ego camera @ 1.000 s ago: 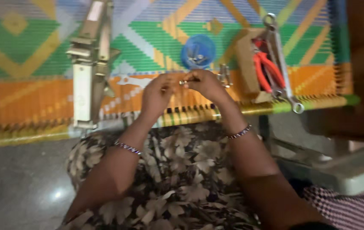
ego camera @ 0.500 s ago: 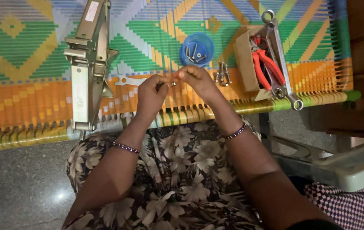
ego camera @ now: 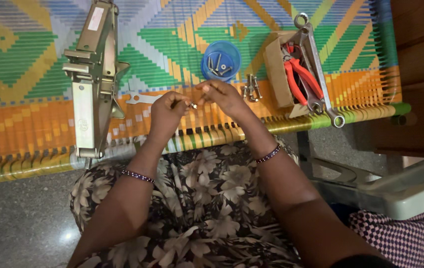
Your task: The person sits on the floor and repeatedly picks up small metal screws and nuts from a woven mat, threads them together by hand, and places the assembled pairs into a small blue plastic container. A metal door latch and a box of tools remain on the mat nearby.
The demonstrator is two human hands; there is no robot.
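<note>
Steel bolt pinched between left hand and right hand.

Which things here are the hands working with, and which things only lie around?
In use: left hand and right hand, together holding a small bolt.

Lying about: blue bowl with bolts, loose bolts, flat spanner, jack, box with red pliers, ring spanner.

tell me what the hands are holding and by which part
A small metal bolt is pinched between the fingertips of the left hand and right hand, one at each end; the exact grip is too small to tell.
</note>
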